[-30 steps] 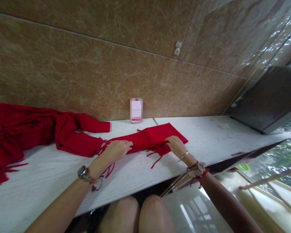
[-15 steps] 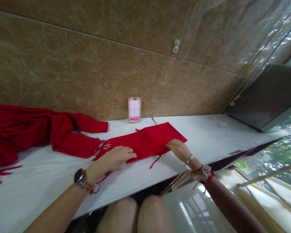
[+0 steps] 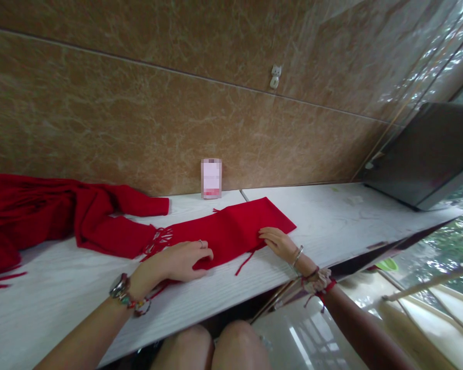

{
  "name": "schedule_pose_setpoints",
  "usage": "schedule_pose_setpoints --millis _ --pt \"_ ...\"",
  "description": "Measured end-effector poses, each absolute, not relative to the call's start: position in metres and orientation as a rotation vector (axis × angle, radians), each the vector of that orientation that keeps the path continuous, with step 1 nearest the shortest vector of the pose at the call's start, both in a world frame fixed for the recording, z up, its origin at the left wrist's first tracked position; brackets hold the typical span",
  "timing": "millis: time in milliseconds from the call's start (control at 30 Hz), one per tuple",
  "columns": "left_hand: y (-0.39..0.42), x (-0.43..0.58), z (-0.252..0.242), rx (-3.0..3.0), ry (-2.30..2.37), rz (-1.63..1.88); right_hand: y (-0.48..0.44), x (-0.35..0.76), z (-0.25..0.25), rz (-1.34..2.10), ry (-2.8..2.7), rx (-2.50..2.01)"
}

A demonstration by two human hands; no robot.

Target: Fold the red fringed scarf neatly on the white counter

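Observation:
A red scarf [image 3: 231, 226] with fringed edges lies folded into a flat band on the white table. My left hand [image 3: 181, 261] rests over its near edge, thumb and fingers apart, with red cloth showing in the gap. Farther right, my right hand [image 3: 280, 242] lays its stretched fingers on the scarf's near edge, close to the pointed right end. A loose red strand hangs out between the two hands. To the left, a heap of bunched red fabric [image 3: 111, 234] meets the scarf's fringe; whether they are one piece I cannot tell.
A phone [image 3: 211, 179] leans upright against the brown marbled wall [image 3: 139, 118] behind the scarf. At the table's [image 3: 312, 210] far right stands a large dark grey box-like object [image 3: 420, 154]. The table's front edge runs just above my knees.
My left thumb and fingers have spread apart at the scarf's edge. The right hand's fingers now lie more stretched out and slightly farther left. The scarf has hardly shifted.

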State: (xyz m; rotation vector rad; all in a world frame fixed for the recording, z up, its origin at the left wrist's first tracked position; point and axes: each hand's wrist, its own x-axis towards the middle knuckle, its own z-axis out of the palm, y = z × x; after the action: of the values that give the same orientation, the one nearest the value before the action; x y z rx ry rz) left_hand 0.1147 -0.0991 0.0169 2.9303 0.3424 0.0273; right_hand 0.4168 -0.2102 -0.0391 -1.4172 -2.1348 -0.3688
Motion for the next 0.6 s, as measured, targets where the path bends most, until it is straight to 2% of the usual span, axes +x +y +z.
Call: schedule_pose_setpoints --millis 167,333,433,600 --pt "-0.101 0.174 0.021 2.984 0.120 0.270 -0.206 0.415 -0.044 -0.267 -2.117 -1.414" --pt "-0.100 0.219 0.004 2.978 -0.081 0.200 -0.207 0.414 -0.044 -0.269 -2.082 -1.400" --pt "-0.084 0.218 -0.007 3.002 0.036 0.192 -0.208 0.415 -0.045 -0.276 -2.079 -1.399" --pt "-0.056 0.213 -0.010 3.090 0.500 0.158 -0.209 0.412 -0.041 -0.273 -2.060 -1.398"
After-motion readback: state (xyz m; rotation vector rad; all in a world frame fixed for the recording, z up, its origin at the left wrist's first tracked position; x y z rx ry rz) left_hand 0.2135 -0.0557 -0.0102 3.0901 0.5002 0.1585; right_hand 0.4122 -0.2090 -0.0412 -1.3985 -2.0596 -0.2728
